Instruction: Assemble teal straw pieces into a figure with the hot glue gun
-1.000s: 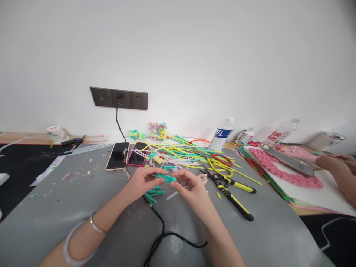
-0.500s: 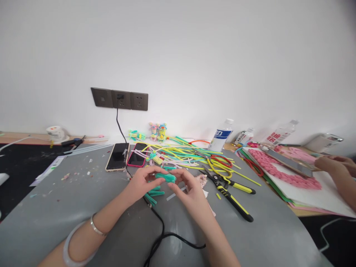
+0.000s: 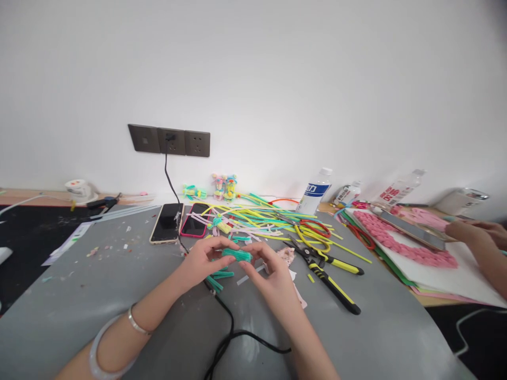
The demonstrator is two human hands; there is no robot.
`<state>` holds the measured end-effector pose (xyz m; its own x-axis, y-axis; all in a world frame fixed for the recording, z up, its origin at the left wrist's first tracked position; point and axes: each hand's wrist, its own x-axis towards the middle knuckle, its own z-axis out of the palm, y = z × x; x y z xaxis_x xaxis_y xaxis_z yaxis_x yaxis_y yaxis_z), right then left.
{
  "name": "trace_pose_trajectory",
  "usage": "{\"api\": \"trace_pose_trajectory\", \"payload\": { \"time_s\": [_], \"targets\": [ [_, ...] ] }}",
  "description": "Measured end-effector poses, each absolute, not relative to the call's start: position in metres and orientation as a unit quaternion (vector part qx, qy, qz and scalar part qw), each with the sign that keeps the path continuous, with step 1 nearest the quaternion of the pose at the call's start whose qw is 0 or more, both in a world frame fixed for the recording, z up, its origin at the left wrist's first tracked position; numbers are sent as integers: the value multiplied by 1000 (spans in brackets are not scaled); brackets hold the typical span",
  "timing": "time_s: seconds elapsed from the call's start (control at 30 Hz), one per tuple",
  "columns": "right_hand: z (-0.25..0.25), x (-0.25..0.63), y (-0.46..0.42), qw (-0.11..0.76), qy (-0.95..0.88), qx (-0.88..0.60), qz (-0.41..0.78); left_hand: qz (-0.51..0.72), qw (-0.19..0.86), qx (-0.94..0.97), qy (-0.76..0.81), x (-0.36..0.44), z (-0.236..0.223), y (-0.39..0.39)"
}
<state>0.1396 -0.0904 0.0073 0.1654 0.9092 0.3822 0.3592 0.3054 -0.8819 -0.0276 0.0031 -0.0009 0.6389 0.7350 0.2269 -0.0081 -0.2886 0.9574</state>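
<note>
Between my two hands is a small bundle of teal pipe cleaner pieces [image 3: 236, 255], held just above the grey table mat. My left hand [image 3: 206, 258] pinches its left end between thumb and fingers. At the other end, the thumb and fingertips of my right hand [image 3: 269, 266] close on the bundle. Several cut teal pipe cleaner pieces [image 3: 217, 279] lie under and beside my left hand. Behind my hands is a spread of long yellow, teal and lilac pipe cleaners [image 3: 253, 216], with a small pipe cleaner figure [image 3: 221, 224] among them.
Yellow-and-black pliers [image 3: 328, 279] and scissors [image 3: 312, 232] lie to the right. Two phones [image 3: 166, 224] rest at the left, near a black cable [image 3: 229, 327]. A bottle [image 3: 315, 192] stands behind. Another person's hands [image 3: 475, 235] are at far right, by a pink braided piece [image 3: 404, 248].
My right fingers have shifted slightly along the bundle's right end. My left hand has hardly moved, and the bundle stays held in the same place.
</note>
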Motion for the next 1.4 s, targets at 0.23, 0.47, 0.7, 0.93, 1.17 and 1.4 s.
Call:
{"api": "trace_pose_trajectory", "payload": {
  "time_s": [0.23,0.47,0.7,0.93,1.17,1.4],
  "targets": [
    [3,143,-89,557,-583,-535,254,315,589,712,215,-29,-1,1],
    [5,140,-94,524,-599,-535,283,342,547,729,228,-29,-9,2],
    [4,139,-93,525,-606,-539,260,328,534,747,219,-29,-5,0],
    [3,144,-94,531,-598,-542,258,328,540,749,201,-30,2,-2],
    [6,143,-96,515,-599,-548,275,324,542,748,205,-29,0,-2],
    [6,145,-96,517,-574,-544,329,317,606,699,207,-30,-2,1]
  ]
}}
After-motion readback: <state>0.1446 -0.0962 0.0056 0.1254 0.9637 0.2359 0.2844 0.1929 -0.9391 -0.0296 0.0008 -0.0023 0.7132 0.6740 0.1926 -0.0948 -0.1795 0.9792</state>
